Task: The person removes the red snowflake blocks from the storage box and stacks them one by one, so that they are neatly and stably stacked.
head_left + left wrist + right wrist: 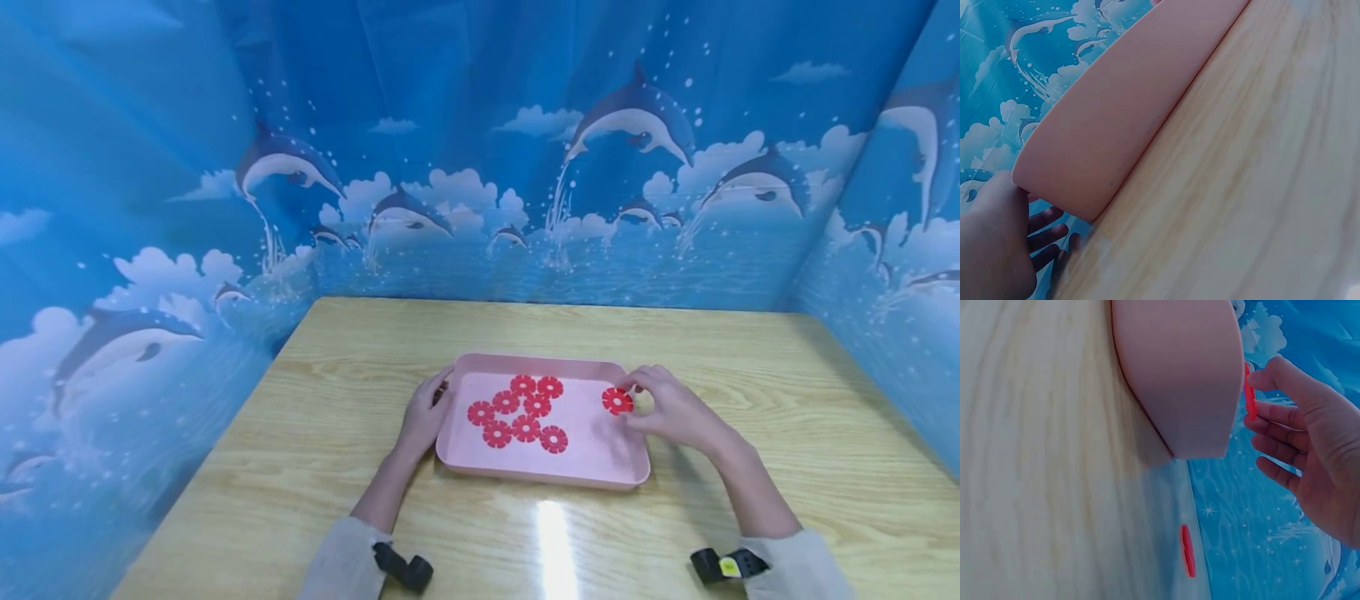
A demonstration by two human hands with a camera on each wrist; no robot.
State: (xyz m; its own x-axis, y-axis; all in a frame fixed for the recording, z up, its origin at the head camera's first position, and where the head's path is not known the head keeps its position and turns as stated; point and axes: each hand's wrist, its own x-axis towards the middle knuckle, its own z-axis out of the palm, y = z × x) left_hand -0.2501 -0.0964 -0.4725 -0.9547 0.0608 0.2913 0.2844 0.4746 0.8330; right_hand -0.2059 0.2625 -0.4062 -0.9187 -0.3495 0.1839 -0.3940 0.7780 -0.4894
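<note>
In the head view a shallow pink tray (pixel 592 467) lies on the table, with several red snowflake building discs (pixel 526 428) loosely grouped left of its middle. My right hand (pixel 675 415) is over the tray's right end and pinches one red snowflake disc (pixel 617 401) between thumb and fingertips. From the right wrist, that held disc (pixel 1249 394) appears edge-on close to the tray rim, the other fingers loosely bent. My left hand (pixel 426 417) rests against the tray's left side; its thumb touches the tray wall (pixel 1104 125) near the corner and its fingers are spread.
Another red disc (pixel 1187 550) appears edge-on beside the tray in the right wrist view. The wood-grain table (pixel 360 350) reaches back to a blue dolphin-print backdrop (pixel 465 167), which also rises at both sides. Each wrist carries a black strap camera (pixel 405 571).
</note>
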